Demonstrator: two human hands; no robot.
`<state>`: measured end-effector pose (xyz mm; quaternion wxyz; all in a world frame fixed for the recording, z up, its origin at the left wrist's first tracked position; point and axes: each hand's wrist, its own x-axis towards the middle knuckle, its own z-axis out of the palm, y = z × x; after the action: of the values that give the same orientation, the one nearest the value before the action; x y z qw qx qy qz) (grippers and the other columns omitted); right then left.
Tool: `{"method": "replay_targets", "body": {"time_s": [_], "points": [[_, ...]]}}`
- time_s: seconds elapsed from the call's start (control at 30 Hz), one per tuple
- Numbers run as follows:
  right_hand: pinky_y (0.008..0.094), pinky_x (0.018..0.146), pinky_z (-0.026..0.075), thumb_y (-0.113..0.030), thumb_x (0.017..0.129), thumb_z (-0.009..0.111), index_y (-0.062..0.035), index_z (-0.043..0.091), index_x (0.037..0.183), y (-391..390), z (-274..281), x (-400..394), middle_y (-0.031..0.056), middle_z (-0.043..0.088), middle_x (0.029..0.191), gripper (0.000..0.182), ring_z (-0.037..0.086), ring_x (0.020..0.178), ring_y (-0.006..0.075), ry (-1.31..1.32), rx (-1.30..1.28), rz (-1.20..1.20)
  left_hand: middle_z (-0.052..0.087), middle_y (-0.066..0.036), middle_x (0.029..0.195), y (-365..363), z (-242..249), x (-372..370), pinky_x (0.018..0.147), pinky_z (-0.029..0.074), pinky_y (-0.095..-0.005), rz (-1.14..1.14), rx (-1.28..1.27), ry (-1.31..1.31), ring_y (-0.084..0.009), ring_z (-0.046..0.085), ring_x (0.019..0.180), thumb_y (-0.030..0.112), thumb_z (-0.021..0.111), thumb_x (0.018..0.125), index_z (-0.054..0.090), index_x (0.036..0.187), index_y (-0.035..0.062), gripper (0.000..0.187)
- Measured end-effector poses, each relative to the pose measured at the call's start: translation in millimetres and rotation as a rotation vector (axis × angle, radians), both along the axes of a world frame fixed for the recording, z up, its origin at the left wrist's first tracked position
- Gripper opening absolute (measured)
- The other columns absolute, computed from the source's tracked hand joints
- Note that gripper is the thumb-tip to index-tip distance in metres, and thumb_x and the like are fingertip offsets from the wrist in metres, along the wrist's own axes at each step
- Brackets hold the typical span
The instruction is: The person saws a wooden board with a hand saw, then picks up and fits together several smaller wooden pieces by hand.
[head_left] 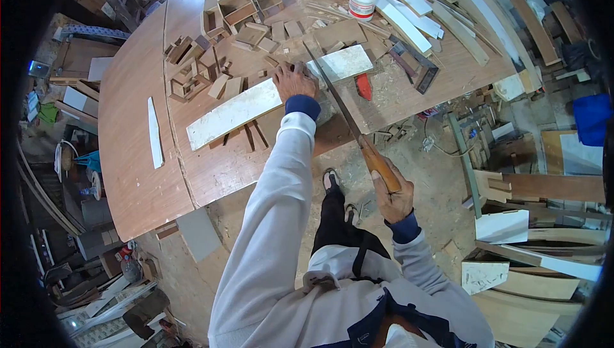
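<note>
A long white board (233,116) lies slantwise on the wooden worktable (131,156). My left hand (295,82) presses down on its middle, fingers curled over the far edge. In my right hand (396,197), closed round a wooden handle, is a handsaw (346,110). Its long narrow blade crosses the board just right of my left hand, tip pointing away past the far edge. A red piece (364,86) sits by the board's near edge, right of the blade. Small wood offcuts (265,35) are scattered beyond my left hand.
Small wooden boxes (235,10) and a white tub (362,3) holding sticks stand farther back. Long white strips (404,25) are piled at the back right. A dark frame-like piece (423,76) lies near the table's right edge. Stacked boards (502,225) fill the floor at right.
</note>
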<state>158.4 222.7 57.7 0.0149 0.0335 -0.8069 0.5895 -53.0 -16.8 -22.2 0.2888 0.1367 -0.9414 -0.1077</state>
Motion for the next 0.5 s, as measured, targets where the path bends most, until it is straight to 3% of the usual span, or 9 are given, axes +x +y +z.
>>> {"method": "replay_targets", "body": {"time_s": [0.03,0.1,0.13,0.2,0.5], "points": [[0.0284,0.079,0.052,-0.009,0.086,0.065,0.0066,0.056,0.123,0.6,1.8,1.3,0.0175,0.070,0.101,0.041,0.067,0.089,0.0152,0.002,0.003,0.000,0.055,-0.015,0.102,0.0,1.4,-0.1,0.097,0.033,-0.0448,0.000,0.003,0.002,-0.0329,0.049,0.104,0.021,0.060,0.078,0.070,0.092,0.0106,0.020],[0.0284,0.078,0.052,-0.009,0.086,0.065,0.0060,0.056,0.123,1.3,7.5,5.4,0.0165,0.070,0.099,0.041,0.068,0.087,0.0147,-0.030,0.016,-0.005,0.056,-0.017,0.119,-0.2,2.8,-0.5,0.103,0.033,-0.0478,0.021,0.086,-0.144,-0.0358,0.050,0.114,0.025,0.059,0.077,0.071,0.099,0.0137,0.027],[0.0284,0.078,0.052,-0.009,0.086,0.065,0.0060,0.056,0.123,1.3,8.9,7.5,0.0165,0.070,0.099,0.041,0.068,0.087,0.0147,-0.030,0.018,-0.007,0.056,-0.017,0.119,0.2,2.4,-0.1,0.103,0.033,-0.0478,0.018,0.088,-0.143,-0.0358,0.050,0.114,0.025,0.059,0.077,0.071,0.099,0.0137,0.027],[0.0288,0.075,0.053,-0.008,0.086,0.065,0.0031,0.054,0.126,1.1,11.2,11.8,0.0171,0.070,0.097,0.043,0.069,0.084,0.0160,0.004,0.028,-0.005,0.056,-0.016,0.103,0.9,1.3,0.1,0.097,0.033,-0.0444,0.006,0.018,-0.011,-0.0335,0.049,0.105,0.021,0.060,0.078,0.070,0.091,0.0101,0.020],[0.0323,0.069,0.054,-0.011,0.088,0.062,-0.0029,0.053,0.128,-8.3,38.7,14.3,0.0213,0.067,0.089,0.042,0.071,0.077,0.0248,-0.046,0.149,0.011,0.055,-0.017,0.108,-0.8,2.6,1.8,0.099,0.033,-0.0458,-0.013,0.010,-0.045,-0.0336,0.048,0.110,0.022,0.061,0.074,0.070,0.094,0.0112,0.024]]}}
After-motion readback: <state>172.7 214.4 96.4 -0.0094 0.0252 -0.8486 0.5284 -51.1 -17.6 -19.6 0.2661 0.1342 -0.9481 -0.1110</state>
